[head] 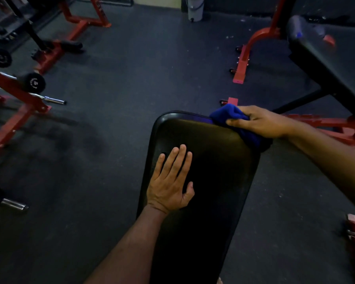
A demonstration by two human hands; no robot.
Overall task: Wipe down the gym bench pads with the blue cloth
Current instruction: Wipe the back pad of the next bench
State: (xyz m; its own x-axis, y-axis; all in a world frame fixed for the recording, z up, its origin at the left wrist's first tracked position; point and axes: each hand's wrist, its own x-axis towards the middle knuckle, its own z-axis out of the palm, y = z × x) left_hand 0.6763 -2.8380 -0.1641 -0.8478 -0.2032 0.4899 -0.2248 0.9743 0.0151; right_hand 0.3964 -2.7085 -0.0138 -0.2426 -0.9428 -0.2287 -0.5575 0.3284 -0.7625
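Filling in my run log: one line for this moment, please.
step: wiping pad | right hand: grips blue cloth at far right corner of bench pad | left hand: flat on pad

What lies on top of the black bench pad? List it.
The left hand lies flat on the bench pad; the right hand presses the blue cloth onto its far corner, hiding that corner.

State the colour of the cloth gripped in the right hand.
Blue; the cloth in the right hand shows best in the head view.

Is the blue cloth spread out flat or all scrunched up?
Scrunched up. The blue cloth is bunched in the right hand, pressed on the far right corner of the black padded bench.
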